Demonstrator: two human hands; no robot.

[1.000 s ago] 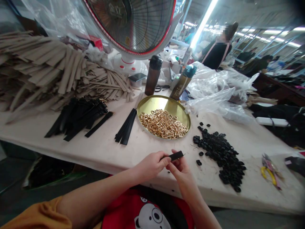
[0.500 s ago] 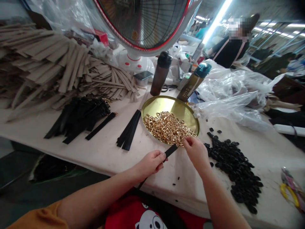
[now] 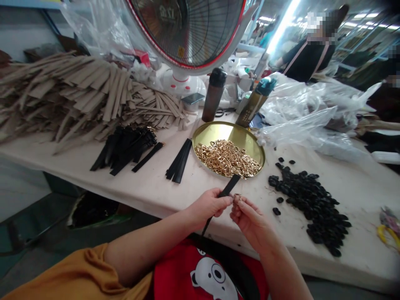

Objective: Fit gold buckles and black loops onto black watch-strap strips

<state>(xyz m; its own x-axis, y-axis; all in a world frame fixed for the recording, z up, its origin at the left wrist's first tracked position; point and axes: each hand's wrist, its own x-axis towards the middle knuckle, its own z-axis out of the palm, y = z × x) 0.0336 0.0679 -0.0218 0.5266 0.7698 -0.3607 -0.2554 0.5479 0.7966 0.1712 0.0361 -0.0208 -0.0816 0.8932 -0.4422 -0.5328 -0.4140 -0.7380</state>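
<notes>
My left hand (image 3: 208, 205) is closed around a narrow black strap (image 3: 229, 185), whose free end sticks up toward the gold tray (image 3: 246, 143). My right hand (image 3: 246, 214) pinches a small gold metal buckle (image 3: 237, 197) right beside the strap, at the table's near edge. The round tray holds a heap of gold buckles (image 3: 228, 158) just beyond my hands. To the right lies a pile of small black pieces (image 3: 309, 202).
Loose black straps (image 3: 179, 155) and a bigger black strap pile (image 3: 125, 143) lie left of the tray, with a heap of tan strips (image 3: 78, 91) behind. A fan (image 3: 187, 33), two bottles (image 3: 214, 95), plastic bags (image 3: 309, 121) and yellow-handled pliers (image 3: 387, 231) stand around. A person stands far back.
My right hand went to the tray of buckles and came back with one gold buckle to the strap. The left hand kept its hold on the strap.
</notes>
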